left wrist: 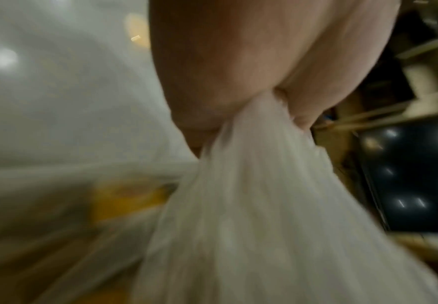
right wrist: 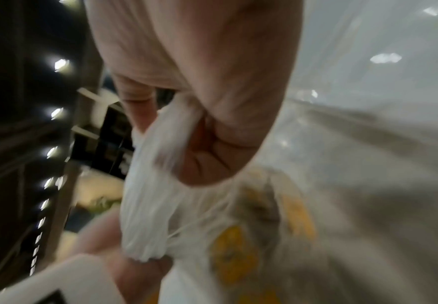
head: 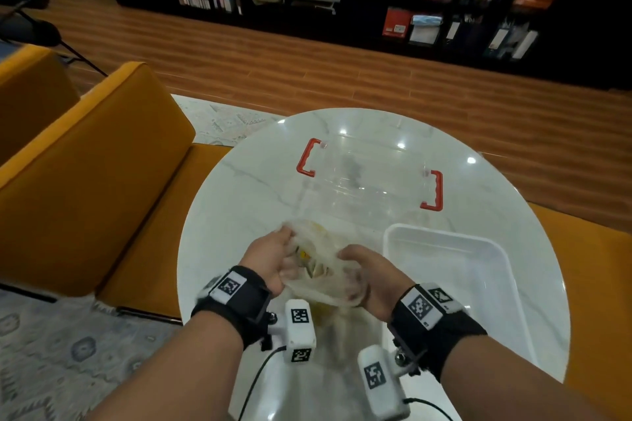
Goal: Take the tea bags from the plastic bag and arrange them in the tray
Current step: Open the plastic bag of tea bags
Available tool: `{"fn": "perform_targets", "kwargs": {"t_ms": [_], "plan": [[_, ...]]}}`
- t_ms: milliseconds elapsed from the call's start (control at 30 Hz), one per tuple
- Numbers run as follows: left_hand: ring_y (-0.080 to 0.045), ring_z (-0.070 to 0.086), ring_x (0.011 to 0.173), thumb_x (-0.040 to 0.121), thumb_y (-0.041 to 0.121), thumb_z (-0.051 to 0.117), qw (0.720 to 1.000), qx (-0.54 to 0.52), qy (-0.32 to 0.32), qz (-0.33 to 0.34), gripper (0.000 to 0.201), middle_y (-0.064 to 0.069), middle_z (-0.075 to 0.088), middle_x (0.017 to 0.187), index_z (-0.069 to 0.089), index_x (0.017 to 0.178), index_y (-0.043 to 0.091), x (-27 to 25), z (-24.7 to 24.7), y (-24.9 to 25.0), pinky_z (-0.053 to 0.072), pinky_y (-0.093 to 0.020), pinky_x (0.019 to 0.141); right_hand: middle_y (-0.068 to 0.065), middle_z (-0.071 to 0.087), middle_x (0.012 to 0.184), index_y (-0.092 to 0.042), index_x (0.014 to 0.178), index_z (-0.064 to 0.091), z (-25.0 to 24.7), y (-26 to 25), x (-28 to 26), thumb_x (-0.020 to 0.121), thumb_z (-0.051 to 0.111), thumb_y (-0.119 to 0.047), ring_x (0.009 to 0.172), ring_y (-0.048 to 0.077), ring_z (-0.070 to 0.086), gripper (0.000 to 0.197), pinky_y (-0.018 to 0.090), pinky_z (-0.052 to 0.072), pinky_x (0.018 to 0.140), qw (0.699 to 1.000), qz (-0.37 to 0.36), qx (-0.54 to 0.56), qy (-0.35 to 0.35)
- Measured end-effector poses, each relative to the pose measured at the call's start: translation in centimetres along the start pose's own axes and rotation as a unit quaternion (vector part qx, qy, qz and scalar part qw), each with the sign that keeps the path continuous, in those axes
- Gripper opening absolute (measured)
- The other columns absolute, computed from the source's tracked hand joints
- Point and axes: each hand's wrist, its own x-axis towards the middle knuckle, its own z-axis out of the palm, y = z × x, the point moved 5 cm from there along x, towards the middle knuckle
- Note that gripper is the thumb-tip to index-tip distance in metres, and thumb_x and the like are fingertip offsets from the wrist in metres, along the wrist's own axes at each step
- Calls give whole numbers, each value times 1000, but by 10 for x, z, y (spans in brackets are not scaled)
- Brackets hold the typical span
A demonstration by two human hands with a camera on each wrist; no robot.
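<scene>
Both hands, left hand (head: 270,258) and right hand (head: 367,275), pinch the thin translucent plastic bag (head: 319,272) at lower centre; uneven pulling could tear it, spilling yellow-tagged tea bags (right wrist: 234,252) short of the white rectangular plastic tray (head: 496,251) at lower right.

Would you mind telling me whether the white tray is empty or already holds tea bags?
Empty: the head view shows the tray bare inside, with the tea bags inside the plastic bag.

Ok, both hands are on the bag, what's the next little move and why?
Probably pull the bag mouth apart: the left hand and right hand each grip bunched plastic, tea bags are still inside, and the tray looks empty.
</scene>
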Motion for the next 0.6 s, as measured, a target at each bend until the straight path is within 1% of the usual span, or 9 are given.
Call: {"fn": "perform_targets", "kwargs": {"t_ms": [67, 133, 233, 300, 400, 467, 500, 567, 600], "plan": [[-10, 33, 37, 102, 30, 45, 985, 170, -15, 35, 23, 1, 44, 54, 57, 91, 13, 2, 5, 14, 24, -20, 38, 11, 62, 114, -12, 116, 61, 3, -5, -7, 60, 72, -43, 96, 30, 62, 65, 38, 57, 71, 979, 2, -203, -17], [-13, 42, 45, 99, 36, 49, 945, 319, -29, 62, 26, -1, 51, 63, 60, 93, 13, 4, 10, 23, 32, -23, 45, 3, 60, 112, -19, 110, 56, 3, -18, -7, 62, 73, -57, 101, 23, 60, 63, 40, 56, 82, 923, -38, -383, 19], [-19, 52, 56, 91, 39, 56, 908, 407, -68, 71, 26, -5, 60, 75, 62, 97, 15, 2, 19, 25, 40, -28, 52, -3, 62, 99, -23, 105, 54, 13, -36, 2, 63, 73, -65, 89, 15, 60, 62, 24, 44, 65, 838, -146, -519, 83], [-21, 59, 71, 85, 30, 63, 896, 426, -71, 103, 22, -6, 62, 88, 59, 101, 15, -3, 22, 25, 50, -35, 61, 1, 60, 83, -16, 84, 56, 24, -41, 8, 79, 67, -44, 81, 22, 60, 31, 24, 37, 56, 780, -199, -586, 94], [-24, 58, 101, 70, 46, 76, 794, 587, 23, 156, 54, -5, 57, 111, 49, 107, 20, -16, 8, 25, 53, -39, 85, 1, 54, 77, -13, 78, 50, 24, -43, 19, 91, 49, -20, 74, 21, 53, 15, 25, 34, 55, 789, -195, -573, 106], [-26, 60, 99, 71, 54, 74, 743, 656, 79, 104, 60, -5, 56, 106, 51, 109, 14, -25, -9, 15, 52, -33, 78, 1, 59, 80, -11, 86, 52, 21, -42, 25, 93, 44, -17, 72, 17, 53, 12, 27, 41, 58, 852, -178, -481, 110], [-27, 63, 94, 79, 45, 70, 762, 640, 71, 69, 44, -6, 59, 99, 55, 102, 10, -28, -15, 8, 54, -33, 73, 5, 63, 82, -8, 89, 53, 20, -40, 28, 92, 43, -13, 72, 20, 56, 12, 31, 47, 62, 894, -169, -402, 101], [-31, 68, 86, 88, 19, 61, 888, 457, 51, 27, 17, -17, 69, 97, 63, 93, 2, -24, -28, -7, 60, -37, 71, 13, 62, 77, -2, 90, 49, 22, -34, 27, 92, 40, -2, 63, 24, 57, 9, 33, 51, 58, 975, -134, -173, 50], [-32, 68, 84, 89, 10, 58, 947, 318, 45, 9, 11, -22, 69, 100, 64, 93, 1, -24, -29, -12, 60, -39, 71, 14, 58, 72, -2, 90, 47, 24, -33, 24, 92, 39, 2, 58, 21, 55, 10, 30, 49, 55, 991, -113, -64, 17]]}}
